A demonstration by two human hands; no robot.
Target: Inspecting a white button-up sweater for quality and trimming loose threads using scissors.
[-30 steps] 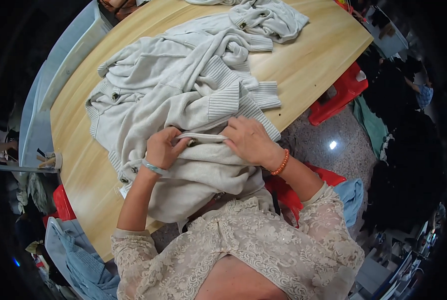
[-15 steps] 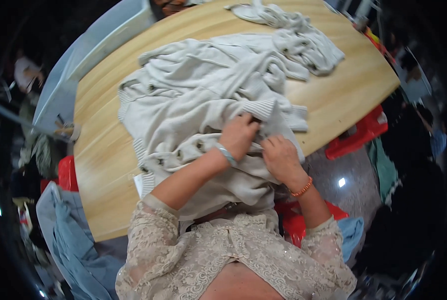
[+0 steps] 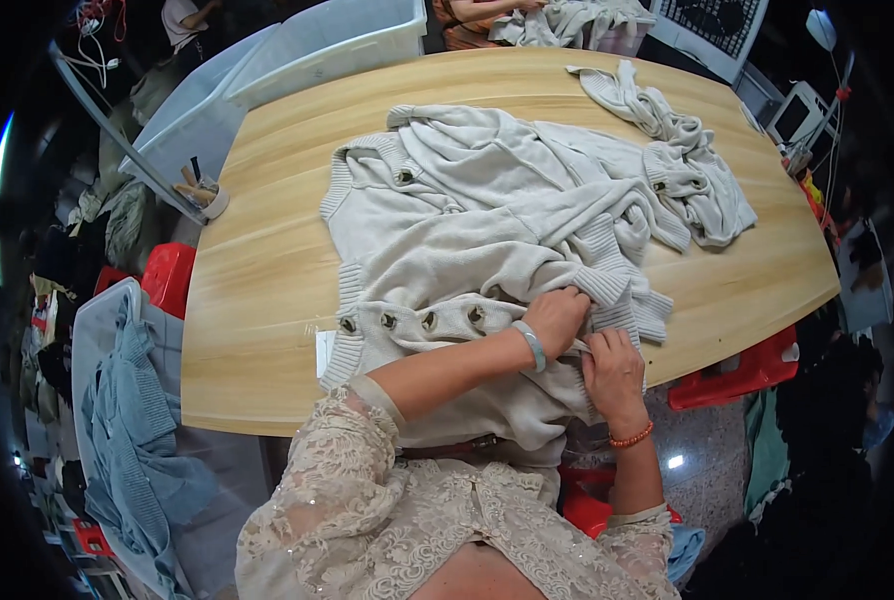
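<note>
Handling pale cardigan (image 3: 447, 272), left hand (image 3: 556, 320) beside right hand (image 3: 615, 378), 1 white tag (image 3: 324, 352)

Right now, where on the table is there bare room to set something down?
Widest patch: the left side of the table, between the small cup and the cream knitwear. Smaller: the right side, between the knit bundle, the ribbed cuff and the table's edge. Crowded: the middle, where knitwear lies under the left hand and right hand.

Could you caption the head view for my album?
Left hand and right hand hold a pale buttoned knit garment lying partly on a wood-grained table.
</note>
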